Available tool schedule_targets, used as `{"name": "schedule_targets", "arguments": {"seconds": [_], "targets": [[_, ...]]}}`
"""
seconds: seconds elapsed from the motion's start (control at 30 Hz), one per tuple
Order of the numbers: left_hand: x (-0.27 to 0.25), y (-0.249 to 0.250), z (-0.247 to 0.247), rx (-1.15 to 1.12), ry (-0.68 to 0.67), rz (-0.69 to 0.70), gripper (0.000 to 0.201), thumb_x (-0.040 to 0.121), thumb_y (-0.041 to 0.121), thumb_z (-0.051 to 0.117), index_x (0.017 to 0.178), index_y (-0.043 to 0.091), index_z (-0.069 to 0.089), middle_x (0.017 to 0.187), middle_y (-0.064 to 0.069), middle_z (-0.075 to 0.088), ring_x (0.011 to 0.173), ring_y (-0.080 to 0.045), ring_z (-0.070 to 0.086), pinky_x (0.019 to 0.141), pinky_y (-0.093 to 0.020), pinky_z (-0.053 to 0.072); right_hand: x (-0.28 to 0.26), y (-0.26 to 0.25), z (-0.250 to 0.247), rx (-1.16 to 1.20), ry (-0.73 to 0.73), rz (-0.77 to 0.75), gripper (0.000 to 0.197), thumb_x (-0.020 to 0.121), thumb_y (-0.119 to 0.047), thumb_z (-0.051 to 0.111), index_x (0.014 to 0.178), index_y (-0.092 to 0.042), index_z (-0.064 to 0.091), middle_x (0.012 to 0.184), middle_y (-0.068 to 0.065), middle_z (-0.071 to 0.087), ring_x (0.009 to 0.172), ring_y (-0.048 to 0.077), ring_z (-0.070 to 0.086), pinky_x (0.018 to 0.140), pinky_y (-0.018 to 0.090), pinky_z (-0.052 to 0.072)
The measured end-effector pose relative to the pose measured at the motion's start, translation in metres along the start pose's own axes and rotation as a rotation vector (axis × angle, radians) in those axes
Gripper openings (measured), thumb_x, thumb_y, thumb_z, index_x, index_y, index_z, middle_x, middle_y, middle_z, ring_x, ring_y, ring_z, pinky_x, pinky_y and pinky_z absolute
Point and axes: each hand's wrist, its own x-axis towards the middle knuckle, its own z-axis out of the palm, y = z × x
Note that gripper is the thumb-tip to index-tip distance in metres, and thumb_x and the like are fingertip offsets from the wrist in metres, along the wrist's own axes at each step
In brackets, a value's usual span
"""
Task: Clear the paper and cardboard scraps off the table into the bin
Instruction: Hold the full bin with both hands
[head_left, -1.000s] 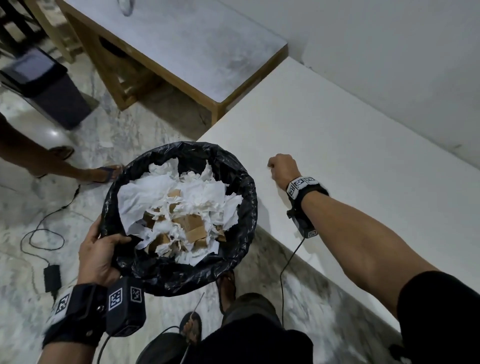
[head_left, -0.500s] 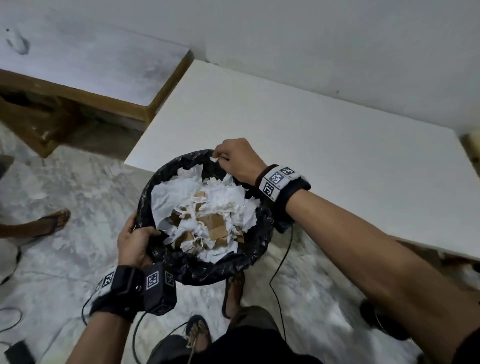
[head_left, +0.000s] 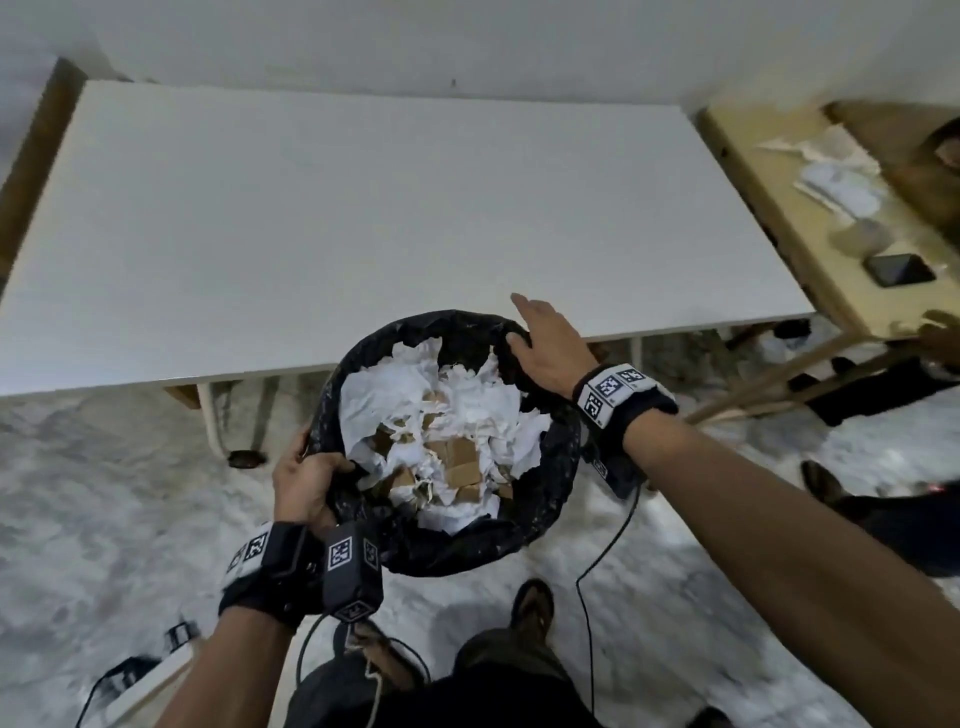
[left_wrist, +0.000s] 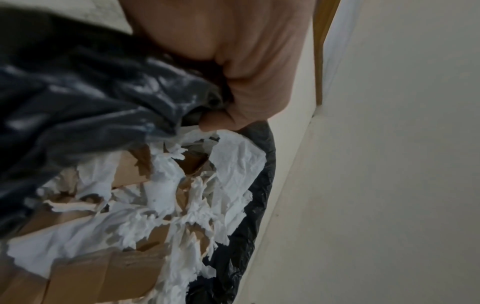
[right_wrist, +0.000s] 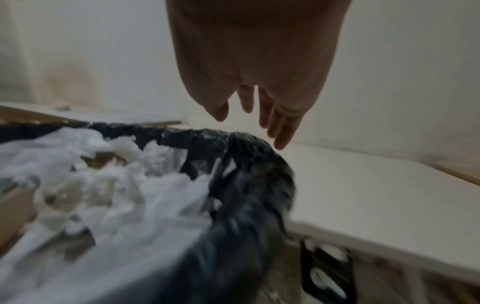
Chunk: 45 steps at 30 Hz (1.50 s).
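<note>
A round bin lined with a black plastic bag (head_left: 540, 514) (left_wrist: 64, 86) (right_wrist: 249, 185) hangs in front of the white table (head_left: 363, 208). It is full of torn white paper (head_left: 384, 395) (left_wrist: 233, 164) (right_wrist: 116, 185) and brown cardboard scraps (head_left: 462, 457) (left_wrist: 103, 273). My left hand (head_left: 306, 478) (left_wrist: 246, 67) grips the bin's near-left rim, thumb inside. My right hand (head_left: 545, 338) (right_wrist: 259, 107) hovers over the far-right rim with straight fingers and holds nothing. No scraps show on the white table top.
A wooden side table (head_left: 810, 228) at the right carries papers (head_left: 836, 182) and a dark phone (head_left: 901, 269). Another wooden table edge (head_left: 31, 156) is at the far left. A cable (head_left: 587, 597) hangs from my right wrist. My feet (head_left: 532, 608) stand on the marble floor.
My view swung right along the white table. My right hand, closed at the table edge, came to the bin's far rim pinching a scrap and now stands open. The left hand keeps its hold.
</note>
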Motion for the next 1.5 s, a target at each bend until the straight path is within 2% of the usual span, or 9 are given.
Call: {"name": "schedule_targets", "arguments": {"seconds": [0.33, 0.57, 0.7, 0.8, 0.93, 1.1, 1.23, 1.4, 1.5], "targets": [[0.001, -0.100, 0.124, 0.238, -0.032, -0.091, 0.070, 0.082, -0.029, 0.043, 0.139, 0.007, 0.056, 0.053, 0.008, 0.067, 0.040, -0.008, 0.060, 0.041, -0.021, 0.052, -0.058, 0.196, 0.051, 0.136, -0.116, 0.339, 0.046, 0.094, -0.014, 0.043, 0.138, -0.021, 0.030, 0.105, 0.021, 0.066, 0.095, 0.039, 0.062, 0.083, 0.045, 0.054], [0.076, -0.210, 0.157, 0.501, 0.004, -0.014, 0.058, 0.086, -0.020, 0.050, 0.131, 0.014, 0.060, 0.104, -0.007, 0.068, 0.070, -0.007, 0.066, 0.055, -0.016, 0.055, -0.053, 0.286, 0.159, 0.196, -0.105, 0.423, 0.041, 0.092, -0.006, 0.043, 0.132, -0.013, 0.042, 0.110, 0.021, 0.063, 0.097, 0.039, 0.061, 0.082, 0.040, 0.052], [0.146, -0.281, 0.150, 0.683, -0.037, 0.017, 0.065, 0.073, 0.003, 0.056, 0.137, 0.015, 0.060, 0.111, -0.013, 0.069, 0.104, -0.035, 0.067, 0.094, -0.049, 0.057, -0.045, 0.323, 0.248, 0.241, -0.073, 0.462, 0.043, 0.091, -0.008, 0.043, 0.134, -0.011, 0.040, 0.105, 0.025, 0.064, 0.092, 0.041, 0.061, 0.077, 0.044, 0.053], [0.202, -0.330, 0.142, 0.817, -0.050, -0.002, 0.060, 0.086, -0.003, 0.061, 0.143, 0.013, 0.055, 0.127, -0.019, 0.066, 0.111, -0.033, 0.064, 0.100, -0.048, 0.053, -0.037, 0.349, 0.319, 0.272, -0.077, 0.491, 0.046, 0.090, -0.006, 0.045, 0.135, -0.009, 0.039, 0.109, 0.026, 0.063, 0.096, 0.042, 0.060, 0.081, 0.047, 0.053], [0.269, -0.390, 0.129, 0.865, -0.064, -0.055, 0.059, 0.085, -0.001, 0.070, 0.141, 0.015, 0.056, 0.126, -0.017, 0.067, 0.116, -0.037, 0.064, 0.102, -0.052, 0.052, -0.025, 0.380, 0.410, 0.307, -0.100, 0.543, 0.050, 0.088, -0.006, 0.046, 0.137, -0.011, 0.038, 0.112, 0.024, 0.063, 0.098, 0.042, 0.060, 0.083, 0.048, 0.053], [0.348, -0.454, 0.116, 0.933, -0.079, -0.089, 0.060, 0.058, 0.033, 0.077, 0.116, 0.038, 0.063, 0.105, 0.000, 0.071, 0.107, -0.032, 0.069, 0.099, -0.050, 0.055, -0.012, 0.412, 0.508, 0.396, -0.047, 0.563, 0.047, 0.091, -0.015, 0.047, 0.137, -0.008, 0.039, 0.112, 0.025, 0.063, 0.100, 0.041, 0.060, 0.085, 0.048, 0.051], [0.396, -0.494, 0.109, 0.947, -0.094, -0.090, 0.077, 0.058, 0.034, 0.077, 0.133, 0.031, 0.061, 0.109, -0.003, 0.072, 0.105, -0.034, 0.070, 0.097, -0.051, 0.056, -0.008, 0.431, 0.566, 0.424, -0.006, 0.574, 0.044, 0.092, -0.016, 0.043, 0.134, -0.007, 0.041, 0.108, 0.025, 0.063, 0.095, 0.041, 0.060, 0.078, 0.045, 0.051], [0.425, -0.525, 0.105, 0.924, -0.108, -0.130, 0.052, 0.085, 0.016, 0.074, 0.135, 0.026, 0.061, 0.105, -0.003, 0.069, 0.107, -0.034, 0.068, 0.101, -0.049, 0.054, -0.007, 0.441, 0.608, 0.400, 0.021, 0.586, 0.042, 0.092, -0.009, 0.044, 0.133, -0.005, 0.043, 0.109, 0.026, 0.062, 0.096, 0.042, 0.059, 0.078, 0.044, 0.049], [0.432, -0.533, 0.102, 0.935, -0.121, -0.159, 0.054, 0.069, 0.026, 0.078, 0.120, 0.035, 0.065, 0.097, 0.002, 0.072, 0.105, -0.033, 0.069, 0.100, -0.050, 0.055, -0.008, 0.446, 0.620, 0.401, 0.016, 0.587, 0.044, 0.091, -0.007, 0.044, 0.135, -0.006, 0.042, 0.111, 0.025, 0.062, 0.098, 0.042, 0.059, 0.079, 0.043, 0.048]]}}
